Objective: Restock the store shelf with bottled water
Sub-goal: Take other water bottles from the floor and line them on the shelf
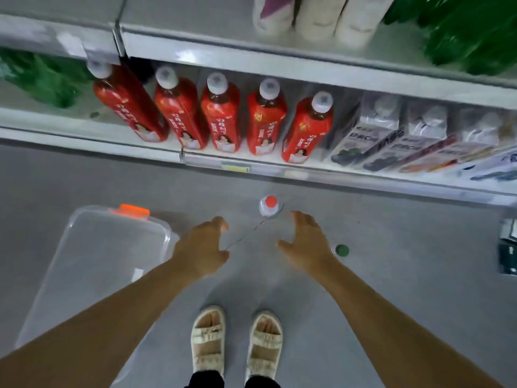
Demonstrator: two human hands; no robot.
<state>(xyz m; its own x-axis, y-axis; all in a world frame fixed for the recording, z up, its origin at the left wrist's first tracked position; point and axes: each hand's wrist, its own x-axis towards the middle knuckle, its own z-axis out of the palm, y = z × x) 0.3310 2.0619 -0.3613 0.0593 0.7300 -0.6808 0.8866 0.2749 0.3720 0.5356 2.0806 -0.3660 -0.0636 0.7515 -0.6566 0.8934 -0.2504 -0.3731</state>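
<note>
Above the grey floor, mid-scene: left hand (202, 247) and right hand (305, 239), both empty, fingers spread and loosely bent, palms turned toward each other, reaching down and away from the body.

Just beyond the fingertips, between the two hands: one water bottle (268, 206), clear, red cap, standing upright on the floor, long axis vertical and seen almost end-on from above. It lies slightly right of the midline, so the right hand appears the nearer; neither hand touches it. Judged next move: close in from both sides or take it one-handed by the body below the cap.

Near right, just beside the right wrist: green-capped bottle (341, 250), upright, partly hidden by the arm.

Left: clear plastic bin (98, 264) with an orange latch, on the floor beside the left forearm.

Far: lower shelf (251, 167) with five red-labelled bottles (221, 116) in a row, cartons (391, 141) to their right, green bottles (44, 79) far left. Nothing stands between hands and water bottle; no clear gap for it shows in the shelf's front row.

Near: two sandalled feet (236, 343).
</note>
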